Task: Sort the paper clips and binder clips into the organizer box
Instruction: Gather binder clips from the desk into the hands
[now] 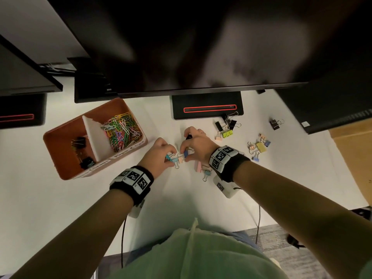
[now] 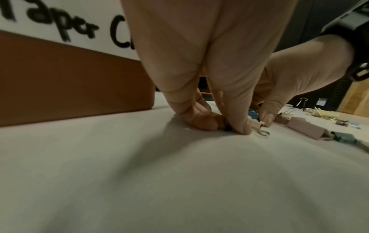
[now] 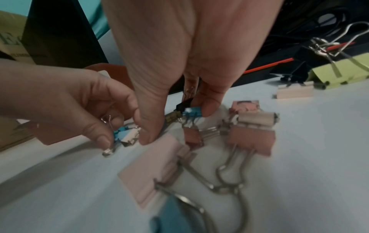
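The orange organizer box [image 1: 60,158] stands at the left, with black binder clips [image 1: 79,141] in its left compartment and coloured paper clips [image 1: 120,131] in its right. Both hands meet over a row of small binder clips at the table's middle. My left hand [image 1: 171,158] [image 2: 229,127] pinches a small teal binder clip [image 1: 168,157] [image 3: 120,134] against the table. My right hand [image 1: 186,152] [image 3: 177,124] pinches a small blue binder clip [image 1: 186,153] [image 3: 191,112] and keeps a black clip [image 1: 188,137] [image 3: 183,105] under its fingers. A beige clip [image 1: 181,159] [image 2: 256,124] lies between the hands.
A large pink clip [image 1: 198,166] [image 3: 151,165] and a blue one [image 1: 206,173] lie under my right wrist. More binder clips lie to the right: a black and lime group [image 1: 226,127], a yellow and blue group [image 1: 259,147], one black clip [image 1: 274,123]. A monitor base [image 1: 207,107] stands behind.
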Available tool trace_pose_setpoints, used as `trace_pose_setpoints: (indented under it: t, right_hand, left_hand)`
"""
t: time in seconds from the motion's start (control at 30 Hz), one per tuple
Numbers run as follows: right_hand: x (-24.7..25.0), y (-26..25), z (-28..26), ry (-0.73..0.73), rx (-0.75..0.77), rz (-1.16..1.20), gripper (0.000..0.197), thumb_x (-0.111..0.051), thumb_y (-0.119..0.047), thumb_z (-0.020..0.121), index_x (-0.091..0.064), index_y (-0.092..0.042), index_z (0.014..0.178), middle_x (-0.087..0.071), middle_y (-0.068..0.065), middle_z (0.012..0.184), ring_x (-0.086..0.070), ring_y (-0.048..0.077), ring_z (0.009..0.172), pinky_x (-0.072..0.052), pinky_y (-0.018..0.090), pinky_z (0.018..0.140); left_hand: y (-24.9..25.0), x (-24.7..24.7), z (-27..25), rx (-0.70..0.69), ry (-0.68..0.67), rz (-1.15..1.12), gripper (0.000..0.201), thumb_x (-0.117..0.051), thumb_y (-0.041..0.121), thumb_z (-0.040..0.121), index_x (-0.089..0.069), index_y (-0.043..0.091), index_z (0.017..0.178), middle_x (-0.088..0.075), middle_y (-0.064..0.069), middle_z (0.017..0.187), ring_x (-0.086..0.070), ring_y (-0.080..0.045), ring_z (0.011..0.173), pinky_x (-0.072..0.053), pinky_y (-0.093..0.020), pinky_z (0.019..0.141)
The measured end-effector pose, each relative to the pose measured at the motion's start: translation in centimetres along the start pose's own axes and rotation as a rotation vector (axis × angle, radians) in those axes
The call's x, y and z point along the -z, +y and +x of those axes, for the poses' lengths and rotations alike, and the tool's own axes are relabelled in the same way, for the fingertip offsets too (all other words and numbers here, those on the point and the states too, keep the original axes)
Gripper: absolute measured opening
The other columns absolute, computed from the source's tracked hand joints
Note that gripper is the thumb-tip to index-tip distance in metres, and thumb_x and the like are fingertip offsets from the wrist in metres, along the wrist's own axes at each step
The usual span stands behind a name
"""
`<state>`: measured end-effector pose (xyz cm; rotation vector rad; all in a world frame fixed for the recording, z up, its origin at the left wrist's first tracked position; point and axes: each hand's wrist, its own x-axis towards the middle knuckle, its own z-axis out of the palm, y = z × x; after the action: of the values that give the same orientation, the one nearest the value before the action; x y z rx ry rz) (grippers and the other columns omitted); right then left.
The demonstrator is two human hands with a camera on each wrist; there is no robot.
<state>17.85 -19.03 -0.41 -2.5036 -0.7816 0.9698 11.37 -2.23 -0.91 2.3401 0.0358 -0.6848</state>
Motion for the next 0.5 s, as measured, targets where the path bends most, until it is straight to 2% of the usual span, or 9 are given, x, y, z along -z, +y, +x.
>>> trace_pose_setpoints:
  t: [0.1, 0.23, 0.3, 0.37, 0.5]
  right_hand:
    - [0.3, -0.2, 0.3, -0.027, 0.026, -0.048, 0.021, -0.073, -0.025, 0.074, -0.068, -0.023, 0.095, -0.041, 0.005, 0.115, -0.036, 0.025, 0.1, -0.038, 0.036, 0.092]
    - [0.4, -0.2, 0.2, -0.057, 0.062, -0.096, 0.022, -0.072, -0.028, 0.076, -0.066, -0.022, 0.096, -0.048, 0.003, 0.111, -0.032, 0.021, 0.094, -0.036, 0.034, 0.088]
    - [0.4, -0.3, 0.2, -0.068, 0.079, -0.108, 0.021, -0.071, -0.029, 0.076, -0.066, -0.021, 0.095, -0.052, 0.002, 0.108, -0.035, 0.021, 0.093, -0.037, 0.034, 0.085]
    - [0.2, -0.2, 0.2, -0.064, 0.09, -0.115, 0.021, -0.072, -0.03, 0.076, -0.067, -0.02, 0.093, -0.055, 0.002, 0.103, -0.04, 0.023, 0.093, -0.033, 0.029, 0.08]
    - [-0.2, 0.0, 0.1, -0.045, 0.094, -0.119, 0.022, -0.073, -0.03, 0.075, -0.067, -0.018, 0.092, -0.058, 0.0, 0.1, -0.04, 0.021, 0.092, -0.029, 0.026, 0.074]
  left_hand:
    - [0.0, -0.2, 0.0, 0.004, 0.025, 0.021, 0.03, -0.072, 0.007, 0.075, -0.061, 0.012, 0.102, -0.046, -0.007, 0.102, -0.056, -0.024, 0.088, -0.047, -0.029, 0.085]
    - [-0.2, -0.5, -0.2, -0.005, 0.059, 0.093, 0.024, -0.066, 0.011, 0.079, -0.059, 0.012, 0.102, -0.049, -0.006, 0.096, -0.055, -0.024, 0.086, -0.042, -0.026, 0.074]
    - [-0.4, -0.7, -0.4, -0.022, 0.071, 0.103, 0.023, -0.064, 0.011, 0.08, -0.059, 0.014, 0.102, -0.05, -0.007, 0.098, -0.054, -0.024, 0.086, -0.044, -0.029, 0.074]
    - [-0.6, -0.9, -0.7, -0.042, 0.062, 0.088, 0.024, -0.063, 0.009, 0.081, -0.061, 0.016, 0.104, -0.048, -0.006, 0.097, -0.054, -0.023, 0.085, -0.047, -0.033, 0.077]
    - [-1.0, -1.4, -0.9, -0.076, 0.062, 0.101, 0.021, -0.061, 0.008, 0.083, -0.064, 0.019, 0.101, -0.046, -0.005, 0.098, -0.053, -0.024, 0.087, -0.046, -0.032, 0.079]
